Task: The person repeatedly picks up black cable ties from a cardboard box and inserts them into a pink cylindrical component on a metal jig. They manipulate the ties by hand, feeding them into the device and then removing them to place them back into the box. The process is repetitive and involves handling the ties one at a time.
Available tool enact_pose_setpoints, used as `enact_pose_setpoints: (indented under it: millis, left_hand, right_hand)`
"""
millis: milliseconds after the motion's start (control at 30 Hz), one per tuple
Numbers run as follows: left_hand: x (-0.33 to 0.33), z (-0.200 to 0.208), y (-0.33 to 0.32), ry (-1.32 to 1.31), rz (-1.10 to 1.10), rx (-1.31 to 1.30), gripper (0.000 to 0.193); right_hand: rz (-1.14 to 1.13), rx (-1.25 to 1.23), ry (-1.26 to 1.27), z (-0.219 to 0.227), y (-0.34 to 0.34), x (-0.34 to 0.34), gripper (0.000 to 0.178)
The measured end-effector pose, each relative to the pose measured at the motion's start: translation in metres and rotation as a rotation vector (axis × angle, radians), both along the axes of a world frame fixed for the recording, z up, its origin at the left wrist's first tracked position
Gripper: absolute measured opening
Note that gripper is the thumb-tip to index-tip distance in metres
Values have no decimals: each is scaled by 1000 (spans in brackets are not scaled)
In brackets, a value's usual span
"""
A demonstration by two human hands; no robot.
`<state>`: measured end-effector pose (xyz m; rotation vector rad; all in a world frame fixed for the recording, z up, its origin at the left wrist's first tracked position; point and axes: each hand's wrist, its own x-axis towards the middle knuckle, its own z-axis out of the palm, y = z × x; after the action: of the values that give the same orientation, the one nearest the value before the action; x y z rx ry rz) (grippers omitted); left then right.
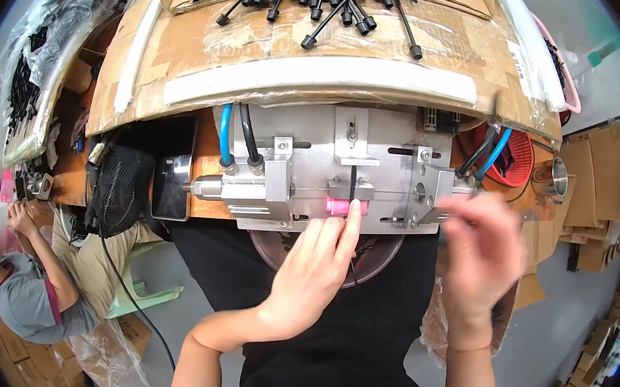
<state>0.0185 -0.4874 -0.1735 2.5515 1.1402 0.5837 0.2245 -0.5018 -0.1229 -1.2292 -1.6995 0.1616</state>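
Our left hand (pixel 309 275) crosses the plate's (pixel 316 131) front edge
Index finger (pixel 351 231) straight, touching pink block (pixel 336 207); blurred right hand (pixel 486 259) beside right edge; either grip, we can't tell.

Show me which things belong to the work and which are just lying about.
Likely work things: metal fixture, pink piece at the left hand, black rod, heaped black parts.
Likely lying about: dark-screened device, red basket, metal cup.

Assembly workshop: metal fixture (pixel 315 138) with blue and black hoses (pixel 225 135) on wooden worktop (pixel 211 208); heap of black rods (pixel 318 2) on cardboard (pixel 227 47); cartons (pixel 596 180) stacked at right; co-worker (pixel 34 309) seated at left.
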Motion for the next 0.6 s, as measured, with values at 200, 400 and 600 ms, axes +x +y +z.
enact_pose_setpoints:
  millis: [200,400,600]
  left_hand:
    - [11,73,118,-189,183,477,42]
    - [-6,90,179,-220,-117,146,19]
    - [-7,77,100,-348,84,270,37]
  right_hand:
    - [51,-140,-68,-71,-31,-49,63]
    - [82,-160,-74,-85,-18,-59,67]
    - [114,-190,-203,-42,-8,-39,66]
